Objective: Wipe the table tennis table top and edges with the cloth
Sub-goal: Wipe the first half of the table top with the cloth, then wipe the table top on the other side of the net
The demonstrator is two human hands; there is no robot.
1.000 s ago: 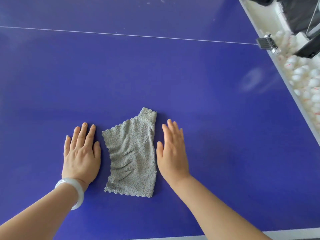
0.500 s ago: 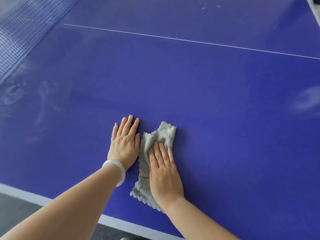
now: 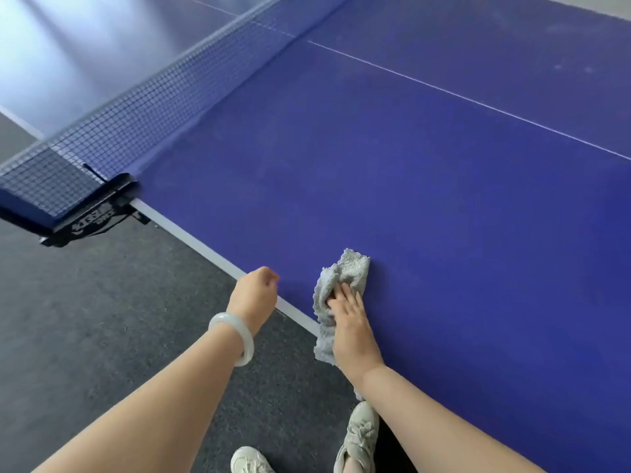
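Head view: right hand (image 3: 351, 324) half-covers cloth (image 3: 351, 268); left hand (image 3: 254, 291) hides fingers.

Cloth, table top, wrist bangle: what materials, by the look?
Cloth: grey microfibre or terry, probably; fuzzy nap, scalloped hem, bunches softly.
Table top: rigid board, low-gloss blue coating, white painted line; core not visible.
Bangle: pale, translucent, glossy; jade, glass or resin, cannot tell.

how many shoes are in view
2. One pale shoe is at the bottom edge on the dark floor, cut off by the frame; the second shoe is right of it, beside the table edge.
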